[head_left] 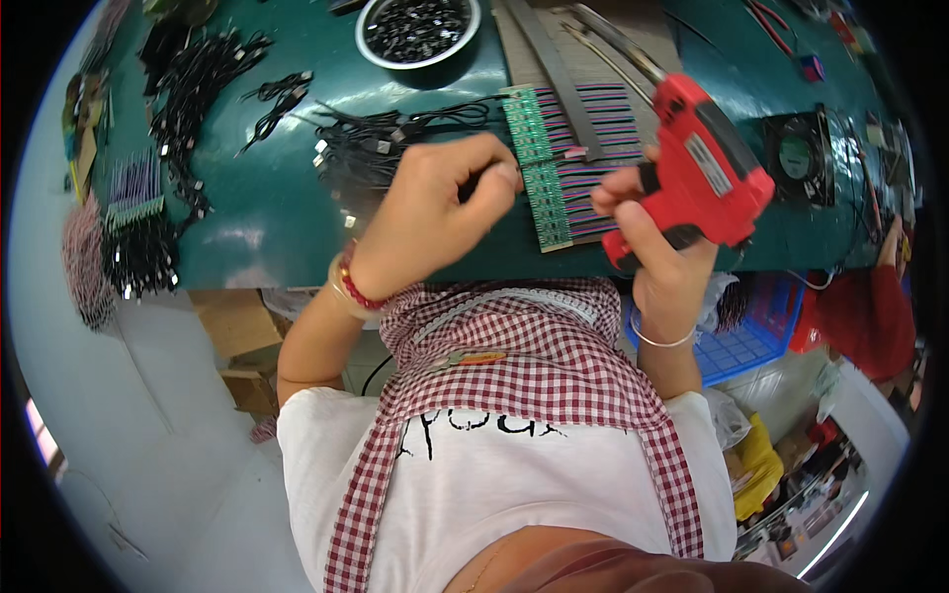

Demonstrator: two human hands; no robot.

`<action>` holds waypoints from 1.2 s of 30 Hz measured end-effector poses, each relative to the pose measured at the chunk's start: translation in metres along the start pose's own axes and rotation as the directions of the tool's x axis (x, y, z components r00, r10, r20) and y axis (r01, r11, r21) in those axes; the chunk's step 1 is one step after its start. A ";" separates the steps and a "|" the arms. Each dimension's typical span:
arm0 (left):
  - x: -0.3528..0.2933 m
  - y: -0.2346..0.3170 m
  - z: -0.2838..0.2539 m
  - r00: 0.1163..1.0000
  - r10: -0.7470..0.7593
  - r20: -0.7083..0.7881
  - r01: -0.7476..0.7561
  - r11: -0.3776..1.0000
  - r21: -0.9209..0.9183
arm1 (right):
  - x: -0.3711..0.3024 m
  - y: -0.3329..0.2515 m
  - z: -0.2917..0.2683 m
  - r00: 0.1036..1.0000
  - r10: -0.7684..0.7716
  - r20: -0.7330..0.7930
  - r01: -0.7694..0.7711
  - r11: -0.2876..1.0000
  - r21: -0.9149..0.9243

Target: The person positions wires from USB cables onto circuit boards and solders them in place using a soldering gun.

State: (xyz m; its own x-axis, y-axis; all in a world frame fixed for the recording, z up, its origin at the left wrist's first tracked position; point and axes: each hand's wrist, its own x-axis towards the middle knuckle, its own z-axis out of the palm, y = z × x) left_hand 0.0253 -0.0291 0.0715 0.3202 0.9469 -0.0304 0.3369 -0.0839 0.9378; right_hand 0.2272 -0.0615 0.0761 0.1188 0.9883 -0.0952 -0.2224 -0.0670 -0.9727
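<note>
My right hand (657,247) grips a red and black gun-shaped tool (707,163) with a trigger, held above the right side of the circuit boards. My left hand (435,212) is closed, thumb against fingers, at the left edge of the boards; what the fingertips pinch is too small to make out. The green circuit boards (539,173) stand in a column, with rows of pink, blue and black wires (608,124) running right from them. Across the wires lies a flat grey metal bar (559,79). Black cables with metal plugs (371,148) are heaped beyond my left hand.
A white bowl (473,42) of small black parts stands at the back of the green table (267,222). More black cables (203,84) lie at the left. A black fan (799,156) sits at the right. Another person's red sleeve (870,316) shows at the far right, by a blue crate (746,351).
</note>
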 end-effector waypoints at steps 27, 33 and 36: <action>-0.006 0.011 0.036 0.963 0.264 -0.047 -0.265 0.964 -0.028 | -0.003 -0.002 0.001 0.972 -0.100 0.212 0.165 0.934 -0.316; 0.001 0.001 0.039 0.923 0.365 -0.125 -0.336 0.920 0.203 | 0.001 0.007 0.005 0.999 -0.034 0.006 0.034 0.998 -0.052; -0.004 0.008 0.039 0.902 0.412 -0.132 -0.357 0.882 0.309 | -0.003 0.006 0.005 0.992 -0.038 0.116 0.052 0.992 -0.114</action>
State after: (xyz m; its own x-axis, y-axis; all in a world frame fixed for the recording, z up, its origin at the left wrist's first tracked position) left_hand 0.0609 -0.0459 0.0657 0.3101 0.8604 0.4043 0.4562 -0.5078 0.7307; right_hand 0.2209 -0.0644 0.0717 0.0141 0.9994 -0.0325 -0.1047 -0.0309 -0.9940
